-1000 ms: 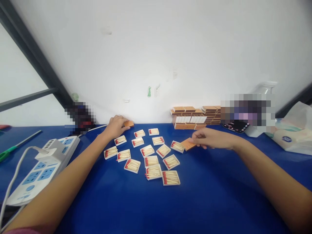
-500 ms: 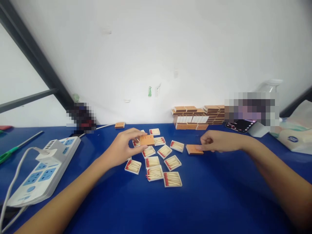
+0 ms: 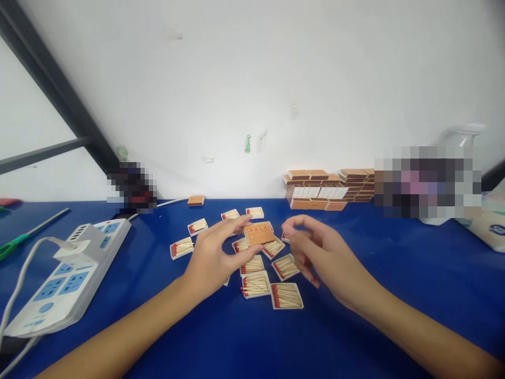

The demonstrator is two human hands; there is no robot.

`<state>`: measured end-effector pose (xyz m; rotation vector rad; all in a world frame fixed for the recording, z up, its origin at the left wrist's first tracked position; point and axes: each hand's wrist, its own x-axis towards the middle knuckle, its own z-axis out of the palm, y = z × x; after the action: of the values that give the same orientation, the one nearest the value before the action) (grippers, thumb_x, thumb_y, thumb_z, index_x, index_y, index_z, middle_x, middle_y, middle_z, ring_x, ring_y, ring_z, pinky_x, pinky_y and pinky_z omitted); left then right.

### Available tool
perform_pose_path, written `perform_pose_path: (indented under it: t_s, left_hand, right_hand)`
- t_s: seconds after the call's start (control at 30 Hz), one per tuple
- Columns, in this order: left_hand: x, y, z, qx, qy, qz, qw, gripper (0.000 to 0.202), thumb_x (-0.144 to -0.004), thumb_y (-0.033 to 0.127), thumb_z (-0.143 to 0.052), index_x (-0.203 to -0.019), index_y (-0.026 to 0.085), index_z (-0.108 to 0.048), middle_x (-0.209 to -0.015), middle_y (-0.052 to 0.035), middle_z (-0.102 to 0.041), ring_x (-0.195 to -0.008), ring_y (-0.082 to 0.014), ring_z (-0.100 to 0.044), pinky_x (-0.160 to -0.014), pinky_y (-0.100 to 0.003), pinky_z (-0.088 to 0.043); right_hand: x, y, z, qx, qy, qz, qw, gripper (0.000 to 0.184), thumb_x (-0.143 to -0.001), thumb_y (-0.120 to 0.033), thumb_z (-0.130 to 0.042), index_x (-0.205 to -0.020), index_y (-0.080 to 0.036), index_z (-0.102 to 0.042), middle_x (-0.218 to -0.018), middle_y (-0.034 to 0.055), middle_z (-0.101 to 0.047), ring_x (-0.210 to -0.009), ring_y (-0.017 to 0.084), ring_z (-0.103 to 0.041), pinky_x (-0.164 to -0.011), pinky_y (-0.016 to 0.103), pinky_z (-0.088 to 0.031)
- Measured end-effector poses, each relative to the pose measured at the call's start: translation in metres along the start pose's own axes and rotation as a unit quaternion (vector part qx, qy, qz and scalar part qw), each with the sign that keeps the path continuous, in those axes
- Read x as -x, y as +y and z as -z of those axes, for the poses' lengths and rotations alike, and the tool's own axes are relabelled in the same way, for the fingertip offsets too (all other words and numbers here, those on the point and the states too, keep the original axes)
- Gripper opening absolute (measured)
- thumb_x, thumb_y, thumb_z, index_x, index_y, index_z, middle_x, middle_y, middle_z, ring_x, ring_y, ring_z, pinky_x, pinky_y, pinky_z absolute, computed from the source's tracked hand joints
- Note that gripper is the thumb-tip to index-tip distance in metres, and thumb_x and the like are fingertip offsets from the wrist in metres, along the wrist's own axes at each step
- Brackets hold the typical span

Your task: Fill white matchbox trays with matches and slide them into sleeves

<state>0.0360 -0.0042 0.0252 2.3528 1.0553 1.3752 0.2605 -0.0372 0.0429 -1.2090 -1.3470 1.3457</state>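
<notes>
Orange matchbox sleeve (image 3: pixel 259 233) pinched in left hand (image 3: pixel 213 260), right hand (image 3: pixel 319 255) just beside

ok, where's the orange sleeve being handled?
Head view, centre of the table: the sleeve is pinched in the left hand above the match trays, right hand just right of it.

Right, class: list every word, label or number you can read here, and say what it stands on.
No text is readable.
Orange matchbox sleeve in the left hand: red print, too blurred.
Stacked matchboxes by the wall: print too small.
White pack at the right edge: blue logo, blurred.
</notes>
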Motion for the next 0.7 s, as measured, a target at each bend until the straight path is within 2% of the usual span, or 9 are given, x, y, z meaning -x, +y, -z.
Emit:
perform_pose_path:
  t_s: [0.07, 0.17, 0.3, 0.47, 0.57, 0.7]
  left_hand:
    - [0.0, 0.002, -0.001, -0.009, 0.014, 0.0, 1.0, 0.053, -0.084, 0.031, -0.087, -0.133, 0.024, -0.068, -0.116, -0.0063, -0.079, -0.096, -0.0216, -0.077, -0.088, -0.038, -0.065]
    - [0.001, 0.003, -0.002, -0.023, 0.033, -0.015, 0.999, 0.049, -0.084, 0.031, -0.087, -0.129, 0.024, -0.07, -0.117, -0.0059, -0.079, -0.1, -0.0225, -0.076, -0.092, -0.039, -0.065]
    - [0.002, 0.003, -0.004, -0.027, 0.037, -0.02, 0.999, 0.049, -0.084, 0.033, -0.087, -0.129, 0.023, -0.071, -0.116, -0.0057, -0.08, -0.1, -0.0223, -0.077, -0.091, -0.037, -0.065]
    - [0.003, 0.004, -0.006, -0.016, 0.017, -0.041, 0.999, 0.05, -0.08, 0.032, -0.09, -0.125, 0.022, -0.072, -0.116, -0.0048, -0.081, -0.099, -0.0218, -0.078, -0.091, -0.034, -0.065]
    - [0.004, 0.003, -0.007, -0.014, 0.011, -0.052, 0.999, 0.046, -0.082, 0.029, -0.088, -0.124, 0.021, -0.072, -0.11, -0.0035, -0.082, -0.091, -0.019, -0.079, -0.086, -0.031, -0.066]
    - [0.001, -0.001, -0.003, -0.014, 0.024, 0.003, 1.0, 0.042, -0.082, 0.033, -0.088, -0.121, 0.022, -0.075, -0.108, -0.0031, -0.082, -0.089, -0.0184, -0.078, -0.083, -0.031, -0.065]
  right_hand:
    - [-0.001, 0.0, 0.002, -0.047, -0.005, -0.032, 0.998, 0.046, -0.09, -0.067, -0.068, -0.106, -0.025, -0.06, -0.055, -0.0099, -0.043, -0.037, 0.008, -0.037, -0.031, 0.019, -0.029]
    - [-0.001, -0.002, 0.001, -0.075, -0.071, -0.068, 0.992, 0.048, -0.091, -0.067, -0.066, -0.111, -0.024, -0.061, -0.055, -0.0103, -0.041, -0.035, 0.006, -0.033, -0.032, 0.02, -0.027]
    - [0.0, -0.003, -0.003, -0.081, 0.01, -0.062, 0.995, 0.048, -0.087, -0.065, -0.073, -0.107, -0.023, -0.062, -0.058, -0.0097, -0.041, -0.04, 0.007, -0.035, -0.033, 0.018, -0.027]
    - [-0.002, 0.002, -0.003, -0.036, -0.039, -0.076, 0.996, 0.047, -0.088, -0.068, -0.069, -0.089, -0.022, -0.059, -0.054, -0.0094, -0.039, -0.04, 0.007, -0.033, -0.033, 0.019, -0.027]
    - [-0.008, 0.006, 0.002, 0.001, 0.007, -0.038, 0.999, 0.047, -0.088, -0.067, -0.07, -0.082, -0.021, -0.058, -0.052, -0.0093, -0.038, -0.04, 0.006, -0.033, -0.036, 0.019, -0.027]
    - [-0.022, 0.01, 0.018, 0.02, 0.048, 0.009, 0.999, 0.045, -0.088, -0.063, -0.07, -0.079, -0.022, -0.056, -0.054, -0.0072, -0.044, -0.042, 0.008, -0.041, -0.038, 0.021, -0.03]
